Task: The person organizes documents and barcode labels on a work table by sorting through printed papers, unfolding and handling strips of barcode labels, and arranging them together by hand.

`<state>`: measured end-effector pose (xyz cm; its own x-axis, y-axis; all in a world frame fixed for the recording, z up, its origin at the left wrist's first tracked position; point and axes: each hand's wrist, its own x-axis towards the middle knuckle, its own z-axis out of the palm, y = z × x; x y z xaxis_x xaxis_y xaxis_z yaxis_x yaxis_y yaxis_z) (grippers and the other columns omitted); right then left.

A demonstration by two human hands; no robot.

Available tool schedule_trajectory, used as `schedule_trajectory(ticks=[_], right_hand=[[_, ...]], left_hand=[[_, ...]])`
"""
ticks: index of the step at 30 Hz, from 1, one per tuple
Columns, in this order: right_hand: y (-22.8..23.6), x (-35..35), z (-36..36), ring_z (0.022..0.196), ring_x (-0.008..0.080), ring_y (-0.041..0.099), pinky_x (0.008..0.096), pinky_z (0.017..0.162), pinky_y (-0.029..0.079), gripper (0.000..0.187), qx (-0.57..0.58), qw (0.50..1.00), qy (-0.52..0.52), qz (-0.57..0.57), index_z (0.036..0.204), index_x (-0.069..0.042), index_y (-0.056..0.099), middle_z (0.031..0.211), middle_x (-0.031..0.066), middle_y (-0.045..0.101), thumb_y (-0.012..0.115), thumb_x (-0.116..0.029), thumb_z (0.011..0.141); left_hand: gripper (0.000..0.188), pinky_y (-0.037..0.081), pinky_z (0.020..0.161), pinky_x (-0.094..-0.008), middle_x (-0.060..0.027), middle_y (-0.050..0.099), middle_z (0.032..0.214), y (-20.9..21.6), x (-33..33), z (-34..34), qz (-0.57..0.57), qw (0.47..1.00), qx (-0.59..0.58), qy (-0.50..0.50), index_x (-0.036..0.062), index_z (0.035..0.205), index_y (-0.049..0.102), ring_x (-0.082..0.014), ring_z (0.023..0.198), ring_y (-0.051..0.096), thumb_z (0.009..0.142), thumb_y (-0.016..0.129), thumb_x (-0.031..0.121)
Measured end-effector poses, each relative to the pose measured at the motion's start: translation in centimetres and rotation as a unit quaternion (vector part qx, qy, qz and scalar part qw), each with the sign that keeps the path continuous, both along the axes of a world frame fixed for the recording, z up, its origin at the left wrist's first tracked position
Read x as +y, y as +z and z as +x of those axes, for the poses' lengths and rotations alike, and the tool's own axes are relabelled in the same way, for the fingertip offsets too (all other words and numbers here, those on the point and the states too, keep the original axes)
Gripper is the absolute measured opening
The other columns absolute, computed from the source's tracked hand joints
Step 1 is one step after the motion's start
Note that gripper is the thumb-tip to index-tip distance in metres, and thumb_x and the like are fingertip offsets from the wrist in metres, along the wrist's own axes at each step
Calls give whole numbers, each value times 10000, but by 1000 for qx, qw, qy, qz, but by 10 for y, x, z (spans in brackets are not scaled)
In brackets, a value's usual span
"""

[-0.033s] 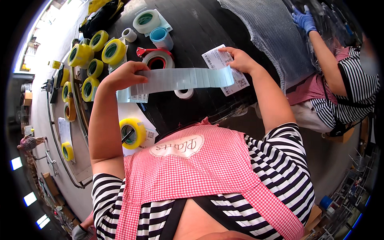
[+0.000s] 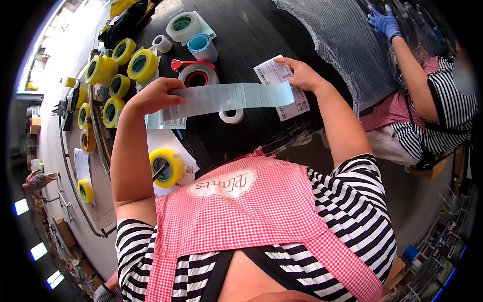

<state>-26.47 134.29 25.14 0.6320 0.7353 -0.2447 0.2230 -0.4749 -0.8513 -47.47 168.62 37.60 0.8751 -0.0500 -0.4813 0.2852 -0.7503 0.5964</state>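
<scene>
A pale blue strip of labels (image 2: 226, 98) stretches across the air above the table, its right part slightly arched. My left hand (image 2: 155, 96) is closed round its left end, thumb on top. Beyond that hand, more of the strip hangs down. My right hand (image 2: 302, 75) is at the strip's far right end, index finger and thumb apart. Its index finger reaches the top edge of a white printed sheet (image 2: 269, 70) with codes on it. The thumb is close to the strip's end; whether they touch I cannot tell.
Behind the strip stand a red tape dispenser (image 2: 178, 65), a light blue roll (image 2: 201, 46) and a large clear roll (image 2: 182, 25). Several yellow tape rolls (image 2: 143, 64) crowd the left. A white roll (image 2: 231, 117) lies below the strip. Bubble wrap (image 2: 337, 45) and a co-worker's gloved hand (image 2: 385, 24) are right.
The right part of the strip has bowed up a little. Both my hands keep nearly the same places. The co-worker's gloved hand has shifted slightly.
</scene>
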Motion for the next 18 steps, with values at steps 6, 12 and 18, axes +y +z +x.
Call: schedule_trajectory(ticks=[6, 12, 18], right_hand=[[17, 4, -10, 1174, 256, 555, 342, 996, 446, 817, -19, 998, 22, -50, 1466, -168, 327, 1286, 162, 566, 579, 140, 752], [59, 20, -18, 1196, 336, 531, 370, 1020, 421, 512, -317, 943, 36, 90, 1317, -130, 546, 1289, 192, 560, 520, -52, 812], [75, 82, -55, 1266, 292, 479, 437, 1134, 268, 556, -256, 927, 241, 129, 1283, -115, 561, 1238, 153, 603, 642, -112, 733]], left_hand=[[255, 482, 802, -261, -51, 630, 904, -1, 6, -8, -35, 998, -13, 55, 17, 1031, 640, -118, 842, 584, 781, 685, 37], [193, 458, 758, -245, -20, 565, 880, 17, -2, -15, -21, 997, -54, 41, 16, 1001, 635, -95, 824, 548, 811, 658, -10], [162, 452, 757, -240, -8, 537, 880, 31, -5, -12, -54, 996, -65, 24, 12, 985, 635, -97, 829, 540, 826, 656, -11]])
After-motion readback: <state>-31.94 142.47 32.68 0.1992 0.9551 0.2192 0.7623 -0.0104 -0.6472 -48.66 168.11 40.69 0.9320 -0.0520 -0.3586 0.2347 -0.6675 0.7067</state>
